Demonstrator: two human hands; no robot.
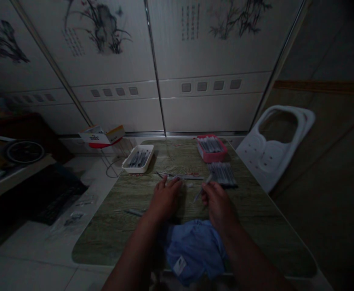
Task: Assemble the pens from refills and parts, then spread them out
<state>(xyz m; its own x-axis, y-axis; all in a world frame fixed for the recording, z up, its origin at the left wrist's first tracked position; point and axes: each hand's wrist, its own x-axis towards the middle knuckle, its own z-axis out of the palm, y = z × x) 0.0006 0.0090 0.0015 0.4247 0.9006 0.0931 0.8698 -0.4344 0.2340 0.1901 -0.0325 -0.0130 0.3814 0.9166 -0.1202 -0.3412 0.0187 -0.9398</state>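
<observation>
My right hand [218, 202] pinches a slim pen [199, 195], which slants down to the left over the table. Fingers apart, my left hand [166, 198] rests its tips on the table beside some thin stick-like pieces [190, 177]; whether it presses on one I cannot tell. Just beyond my right hand lies a row of pale pens [223, 173] with dark ends. Another dark pen [133, 212] lies left of my left forearm. A blue cloth [195, 248] with a white label is at the near table edge, between my forearms.
A white tray [149, 159] with dark slim pieces stands at the table's [104, 242] back left. Back right is a pink basket [216, 157] full of pale pens. A white folded chair [264, 149] leans at the right; an open box [101, 136] sits on a red stool behind.
</observation>
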